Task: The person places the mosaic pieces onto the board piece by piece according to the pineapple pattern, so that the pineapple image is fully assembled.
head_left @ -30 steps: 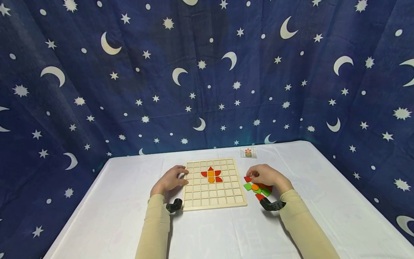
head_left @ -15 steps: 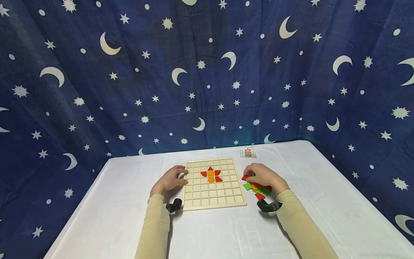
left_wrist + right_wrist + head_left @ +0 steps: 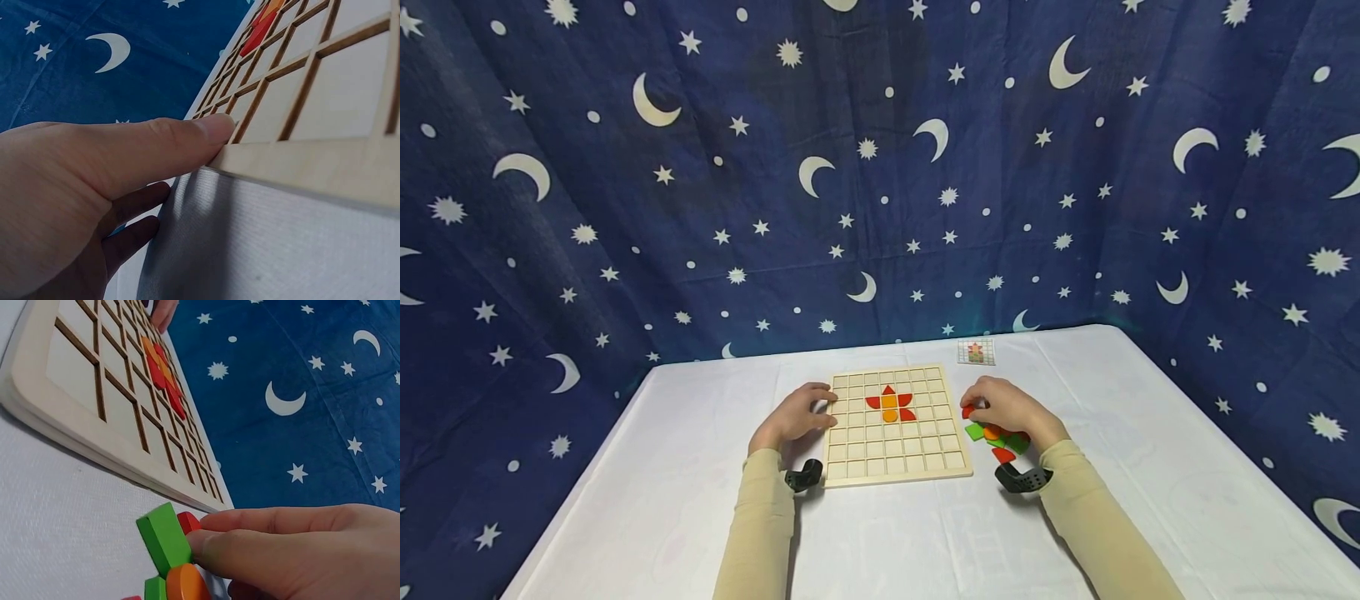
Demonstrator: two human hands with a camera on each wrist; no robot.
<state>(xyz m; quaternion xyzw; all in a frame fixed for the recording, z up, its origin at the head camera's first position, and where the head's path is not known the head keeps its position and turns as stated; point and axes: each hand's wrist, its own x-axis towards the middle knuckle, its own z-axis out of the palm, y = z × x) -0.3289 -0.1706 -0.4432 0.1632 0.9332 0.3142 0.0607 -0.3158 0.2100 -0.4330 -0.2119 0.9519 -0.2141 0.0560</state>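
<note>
My left hand (image 3: 797, 419) touches the left edge of a wooden grid board (image 3: 898, 481). In the left wrist view its thumb (image 3: 181, 139) lies on the board's rim, with other fingers lower down, off the board. My right hand (image 3: 1009, 408), just right of the board, pinches a small red block (image 3: 187, 522) between thumb and index finger; the hand covers most of that block. Beside those fingertips lie a green block (image 3: 164, 540) and an orange disc (image 3: 186, 584). On the board, red pieces (image 3: 907, 415) surround an orange square (image 3: 889, 402) and an orange circle (image 3: 890, 416).
A small printed card (image 3: 975, 352) showing a coloured figure on a grid lies behind the right hand. Several loose green, orange and red pieces, including a red one (image 3: 1003, 456), sit under the right hand. A starry dark blue curtain (image 3: 880, 167) backs the white-covered table (image 3: 880, 542).
My right hand has shifted slightly left with the red block, toward the board, and its forearm has followed. The left hand and the pieces on the board have stayed put.
</note>
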